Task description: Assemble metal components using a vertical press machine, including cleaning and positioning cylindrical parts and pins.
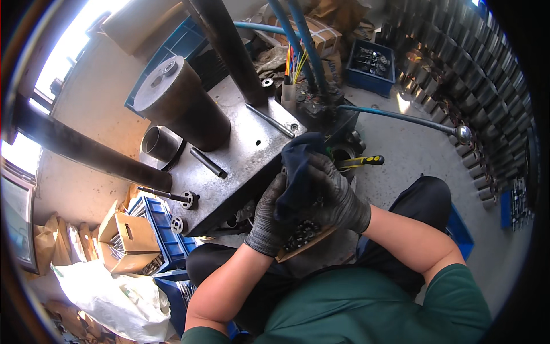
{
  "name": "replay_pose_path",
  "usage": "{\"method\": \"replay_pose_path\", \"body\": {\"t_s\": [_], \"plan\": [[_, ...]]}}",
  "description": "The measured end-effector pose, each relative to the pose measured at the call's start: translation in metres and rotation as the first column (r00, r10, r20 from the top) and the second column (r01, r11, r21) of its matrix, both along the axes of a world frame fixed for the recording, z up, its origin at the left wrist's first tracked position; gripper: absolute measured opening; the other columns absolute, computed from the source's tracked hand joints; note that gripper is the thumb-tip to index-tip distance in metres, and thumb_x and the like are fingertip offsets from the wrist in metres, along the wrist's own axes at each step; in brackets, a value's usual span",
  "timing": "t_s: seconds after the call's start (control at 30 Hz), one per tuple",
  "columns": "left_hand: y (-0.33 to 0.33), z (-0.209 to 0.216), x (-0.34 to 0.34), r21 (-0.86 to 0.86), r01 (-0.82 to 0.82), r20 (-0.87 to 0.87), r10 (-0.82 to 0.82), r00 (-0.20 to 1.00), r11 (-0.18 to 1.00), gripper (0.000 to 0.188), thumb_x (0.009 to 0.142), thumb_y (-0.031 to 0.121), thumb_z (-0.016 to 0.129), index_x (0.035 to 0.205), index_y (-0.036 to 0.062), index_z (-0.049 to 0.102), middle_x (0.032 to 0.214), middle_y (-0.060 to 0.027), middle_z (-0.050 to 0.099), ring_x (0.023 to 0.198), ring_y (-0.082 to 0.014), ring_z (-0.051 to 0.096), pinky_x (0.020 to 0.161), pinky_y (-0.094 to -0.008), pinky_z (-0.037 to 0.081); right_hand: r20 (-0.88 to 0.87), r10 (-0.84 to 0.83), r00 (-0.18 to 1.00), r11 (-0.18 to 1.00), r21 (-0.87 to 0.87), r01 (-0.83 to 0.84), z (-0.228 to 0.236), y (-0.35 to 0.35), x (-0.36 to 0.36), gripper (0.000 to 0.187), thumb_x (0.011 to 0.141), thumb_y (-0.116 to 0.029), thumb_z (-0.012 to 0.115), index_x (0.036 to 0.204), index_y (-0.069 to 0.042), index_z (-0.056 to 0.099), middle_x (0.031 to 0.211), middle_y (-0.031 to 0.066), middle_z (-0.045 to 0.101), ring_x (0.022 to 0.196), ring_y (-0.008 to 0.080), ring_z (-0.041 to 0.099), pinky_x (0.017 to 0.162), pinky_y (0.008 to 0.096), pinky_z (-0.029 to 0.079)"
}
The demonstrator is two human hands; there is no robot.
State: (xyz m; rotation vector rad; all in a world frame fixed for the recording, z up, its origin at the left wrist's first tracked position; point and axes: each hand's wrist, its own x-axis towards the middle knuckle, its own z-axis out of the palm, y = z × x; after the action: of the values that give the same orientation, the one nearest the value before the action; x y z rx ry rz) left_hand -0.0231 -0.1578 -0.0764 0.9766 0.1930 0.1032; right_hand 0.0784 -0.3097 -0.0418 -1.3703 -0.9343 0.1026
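Observation:
In front of my body, both hands wear dark grey knitted gloves and grip a dark blue cloth (297,172). My left hand (268,221) is closed on its left side, and my right hand (339,198) wraps it from the right. Anything inside the folds is hidden. Just below my hands is a cardboard box (309,245) of small dark metal parts (302,234). Beyond my right hand lies a tool with a yellow and black handle (369,161). The metal press table (240,155) stands ahead of my left hand.
On the press table stand a thick steel cylinder (189,106), a metal rod (269,120) and a short dark pin (208,163). Blue crates (166,229) are at left. A ball-ended lever (412,114) reaches right, toward stacked metal tubes (452,63). A blue bin (372,77) sits behind.

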Motion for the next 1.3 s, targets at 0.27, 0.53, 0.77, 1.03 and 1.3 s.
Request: {"method": "replay_pose_path", "body": {"t_s": [0.27,0.53,0.77,1.03,1.3], "plan": [[0.0,-0.019,-0.004,0.97,0.224,-0.186,-0.319,0.929,0.089,0.046,0.106,0.021,0.058,0.147,0.0047,0.047,0.142,-0.0102,0.055,0.132,-0.0221,0.053,0.114,-0.0361,0.043,0.339,0.029,0.94,0.994,-0.112,0.01,-0.009,0.0,0.014,0.053,0.093,-0.033,0.077,0.137,-0.008,0.062,0.129,0.0186,0.067,0.111,0.0374,0.07,0.096,0.0446,0.055],[-0.02,0.065,-0.014,-0.008,0.274,0.028,-0.273,0.962,0.962,0.052,0.088,0.021,0.084,0.13,0.0017,0.061,0.119,-0.0095,0.068,0.112,-0.0192,0.065,0.102,-0.0379,0.053,0.065,-0.136,0.989,0.905,-0.398,0.151,-0.005,-0.004,0.048,0.034,0.097,-0.023,0.072,0.124,-0.004,0.067,0.101,0.0167,0.074,0.099,0.0282,0.073,0.088,0.0409,0.056],[0.002,0.058,-0.004,0.437,-0.041,0.077,0.009,0.997,0.898,0.04,0.09,0.007,0.08,0.123,0.0011,0.058,0.115,-0.011,0.069,0.109,-0.0188,0.067,0.099,-0.0359,0.055,-0.519,0.146,0.842,0.988,0.117,-0.1,0.022,-0.021,0.033,0.042,0.1,-0.017,0.069,0.139,-0.005,0.058,0.126,0.0047,0.067,0.115,0.0142,0.064,0.102,0.0338,0.054],[0.003,0.059,-0.009,0.369,-0.135,0.105,0.103,0.989,0.92,0.035,0.09,-0.002,0.075,0.12,0.0015,0.058,0.119,-0.0089,0.067,0.106,-0.0172,0.066,0.098,-0.0328,0.054,-0.57,0.157,0.807,0.964,-0.089,-0.251,0.002,-0.011,0.022,0.042,0.103,-0.027,0.069,0.137,-0.004,0.063,0.126,0.0041,0.068,0.115,0.0125,0.062,0.102,0.0319,0.051],[0.01,0.055,0.004,0.8,-0.367,0.37,0.091,0.924,0.474,0.039,0.084,-0.004,0.077,0.118,0.0066,0.062,0.114,-0.0104,0.063,0.097,-0.0203,0.068,0.09,-0.0321,0.055,-0.738,0.323,0.592,0.94,0.18,-0.289,0.012,-0.006,0.016,0.046,0.103,-0.031,0.066,0.139,-0.002,0.061,0.127,0.0051,0.068,0.112,0.0147,0.066,0.1,0.0314,0.053]]}}
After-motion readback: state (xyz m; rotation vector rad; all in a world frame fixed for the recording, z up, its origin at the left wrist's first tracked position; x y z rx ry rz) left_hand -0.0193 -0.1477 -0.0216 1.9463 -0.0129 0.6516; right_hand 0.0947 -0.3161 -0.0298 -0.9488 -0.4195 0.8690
